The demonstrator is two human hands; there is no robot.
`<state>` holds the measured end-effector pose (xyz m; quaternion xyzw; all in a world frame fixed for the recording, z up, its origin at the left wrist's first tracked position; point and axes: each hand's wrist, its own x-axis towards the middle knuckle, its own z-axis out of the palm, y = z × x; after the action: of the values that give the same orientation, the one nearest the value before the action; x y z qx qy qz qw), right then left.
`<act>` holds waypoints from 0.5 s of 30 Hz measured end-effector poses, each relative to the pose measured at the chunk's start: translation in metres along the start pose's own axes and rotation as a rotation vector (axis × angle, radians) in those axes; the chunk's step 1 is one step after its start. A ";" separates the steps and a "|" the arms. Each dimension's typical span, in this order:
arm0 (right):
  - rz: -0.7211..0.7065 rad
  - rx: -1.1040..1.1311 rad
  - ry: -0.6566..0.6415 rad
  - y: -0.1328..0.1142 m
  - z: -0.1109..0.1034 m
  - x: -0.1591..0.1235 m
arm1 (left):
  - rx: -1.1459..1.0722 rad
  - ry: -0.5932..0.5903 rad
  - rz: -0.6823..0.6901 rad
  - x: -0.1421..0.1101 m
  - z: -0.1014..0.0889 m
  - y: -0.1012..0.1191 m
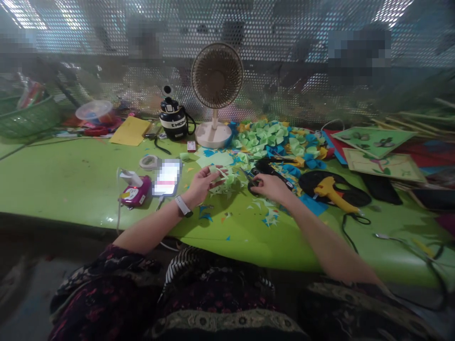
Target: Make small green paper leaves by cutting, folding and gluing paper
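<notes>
The left hand (pixel 204 183) is closed in a pinch on pale green paper (pixel 213 169), held up over the middle of the table (pixel 227 251); the right hand (pixel 269 185) grips the dark handles of the scissors (pixel 253 186). The paper is to the left of the scissors and slightly farther off, with the blades slanting far and left, their long axis running past the paper's far side rather than squarely at it. Green scraps (pixel 229 182) sit between the hands, nearer the left one; whether the blades are parted, I cannot tell
</notes>
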<state>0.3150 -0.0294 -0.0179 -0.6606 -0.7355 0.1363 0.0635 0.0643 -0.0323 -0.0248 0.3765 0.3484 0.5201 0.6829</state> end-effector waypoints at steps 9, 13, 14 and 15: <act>-0.276 0.436 0.213 -0.030 -0.001 -0.023 | 0.222 -0.203 0.145 -0.008 0.005 -0.008; -0.369 0.546 0.147 -0.046 0.008 -0.033 | 0.327 -0.258 0.198 -0.010 0.005 -0.013; -0.358 0.557 0.151 -0.048 0.011 -0.034 | 0.353 -0.259 0.199 -0.011 0.005 -0.013; -0.341 0.570 0.162 -0.048 0.013 -0.034 | 0.374 -0.253 0.195 -0.011 0.005 -0.013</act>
<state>0.2693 -0.0688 -0.0136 -0.4923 -0.7604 0.2707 0.3258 0.0723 -0.0464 -0.0325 0.5904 0.3122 0.4587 0.5861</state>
